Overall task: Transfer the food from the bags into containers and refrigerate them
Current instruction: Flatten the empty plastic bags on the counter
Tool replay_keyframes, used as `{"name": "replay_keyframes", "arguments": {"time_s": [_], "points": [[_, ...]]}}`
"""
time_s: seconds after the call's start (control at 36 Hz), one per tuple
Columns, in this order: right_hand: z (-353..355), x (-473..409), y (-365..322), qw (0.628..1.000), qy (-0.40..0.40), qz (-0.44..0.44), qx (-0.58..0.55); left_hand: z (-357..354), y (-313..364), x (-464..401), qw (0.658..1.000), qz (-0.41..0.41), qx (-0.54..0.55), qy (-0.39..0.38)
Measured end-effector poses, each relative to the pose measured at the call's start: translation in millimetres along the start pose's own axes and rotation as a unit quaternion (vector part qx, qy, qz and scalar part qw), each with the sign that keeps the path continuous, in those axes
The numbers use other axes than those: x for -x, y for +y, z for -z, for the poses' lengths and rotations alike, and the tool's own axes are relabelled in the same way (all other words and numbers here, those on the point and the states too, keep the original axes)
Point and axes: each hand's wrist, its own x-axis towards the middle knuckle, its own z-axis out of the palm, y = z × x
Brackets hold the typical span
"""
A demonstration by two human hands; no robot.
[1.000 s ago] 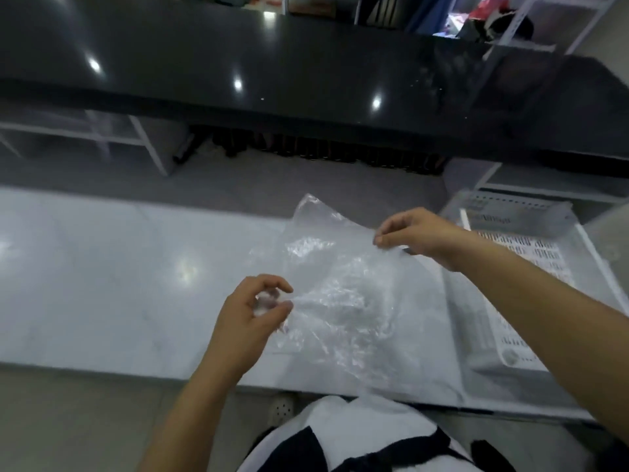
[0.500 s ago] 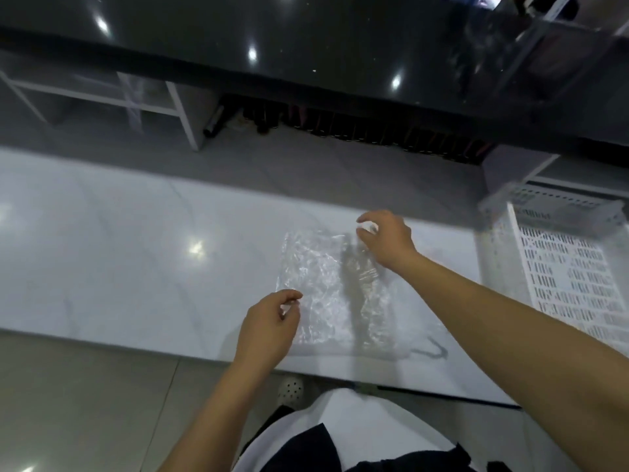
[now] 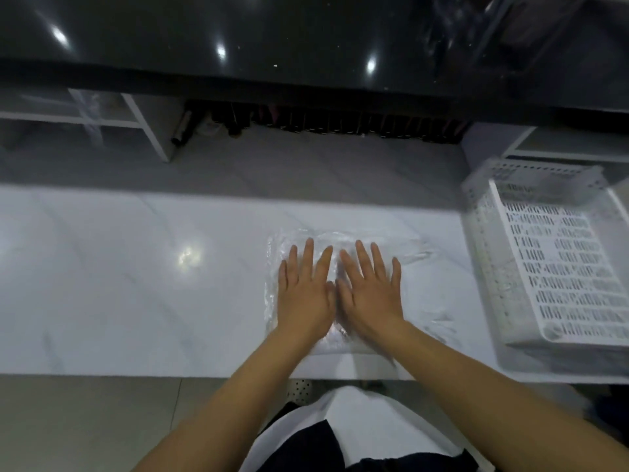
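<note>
Both pinches released: left hand (image 3: 304, 294) and right hand (image 3: 369, 291) press flat the crinkled clear bag (image 3: 405, 250).

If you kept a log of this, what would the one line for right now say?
left hand: flat on clear plastic bag | right hand: flat on bag | bag: spread on white counter | white basket: right of bag

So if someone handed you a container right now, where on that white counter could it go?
The widest bare patch of the white counter runs left of the clear plastic bag. A narrower strip lies between the bag and the counter's far edge. It is crowded at the right: both hands, left hand and right hand, press the bag flat, and the white slotted basket fills the right end.
</note>
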Motion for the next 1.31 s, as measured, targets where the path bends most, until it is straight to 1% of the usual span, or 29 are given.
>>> {"name": "replay_keyframes", "arguments": {"time_s": [0.14, 0.28, 0.39, 0.5, 0.69, 0.83, 1.0, 1.06, 1.11, 1.17, 1.19, 1.25, 1.31], "points": [[-2, -20, 7, 1.0, -0.002, 0.0, 0.021, -18, -9, -25, 0.997, 0.035, -0.06, -0.016], [-4, -35, 13, 1.0, -0.007, 0.016, 0.003, -20, -20, -33, 0.995, 0.069, -0.066, -0.007], [-8, -43, 19, 1.0, -0.008, 0.024, 0.002, -20, -23, -33, 0.993, 0.072, -0.093, -0.001], [-11, -45, 26, 1.0, 0.002, 0.029, -0.008, -20, -22, -33, 0.993, 0.072, -0.096, 0.007], [-6, -48, 72, 0.999, 0.008, -0.036, 0.0, -13, -42, -25, 0.99, 0.087, -0.108, 0.014], [-3, -45, 90, 0.998, 0.015, -0.055, 0.004, -9, -56, -17, 0.99, 0.074, -0.123, 0.014], [2, -42, 86, 0.998, 0.008, -0.061, -0.007, -4, -53, -17, 0.99, 0.079, -0.113, -0.005], [8, -38, 82, 0.998, 0.019, -0.065, -0.019, -1, -52, -17, 0.991, 0.077, -0.108, -0.02], [19, -32, 73, 0.997, 0.038, -0.067, -0.023, 3, -53, -18, 0.994, 0.08, -0.065, -0.032], [30, -21, 58, 0.996, 0.053, -0.061, -0.047, 11, -53, -23, 0.996, 0.082, -0.011, -0.016], [35, -13, 48, 0.994, 0.056, -0.057, -0.072, 15, -54, -28, 0.997, 0.076, -0.005, -0.002], [39, 7, 25, 0.994, 0.04, -0.033, -0.1, 25, -55, -41, 0.998, 0.062, -0.008, 0.01], [35, 29, 1, 0.996, -0.003, 0.001, -0.09, 33, -55, -59, 0.999, 0.043, -0.013, -0.018]]}}
